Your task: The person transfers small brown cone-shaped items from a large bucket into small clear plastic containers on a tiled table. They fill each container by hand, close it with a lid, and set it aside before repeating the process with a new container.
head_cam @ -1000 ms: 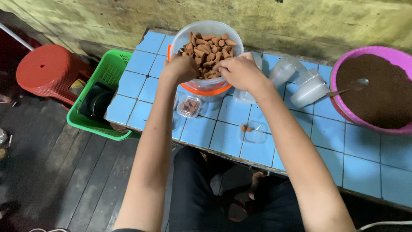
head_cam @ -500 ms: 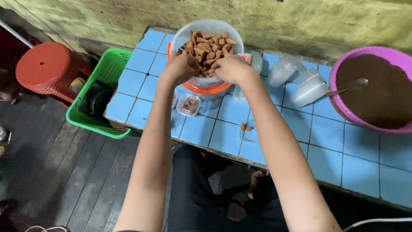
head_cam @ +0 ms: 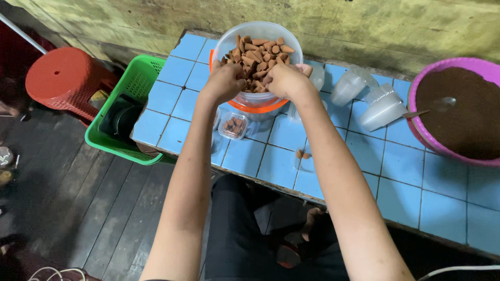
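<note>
A clear plastic tub (head_cam: 284,31) with an orange base stands on the blue tiled table (head_cam: 401,177), heaped with brown cone-shaped pieces (head_cam: 258,54). My left hand (head_cam: 225,80) and my right hand (head_cam: 287,80) are both at the tub's near rim, fingers curled among the cones; what each holds is hidden. A small clear box (head_cam: 233,126) with a few cones in it sits on the tiles just below my left hand. Two loose cones lie in a second clear box (head_cam: 302,155) near my right forearm.
A pink basin (head_cam: 416,91) of dark brown powder with a spoon (head_cam: 437,105) in it stands at the right. Stacked clear cups (head_cam: 383,106) lie beside it. A green basket (head_cam: 127,93) and a red stool (head_cam: 62,78) stand left of the table.
Both hands have closed in toward each other at the tub's near rim and dug into the cones. The view has shifted slightly.
</note>
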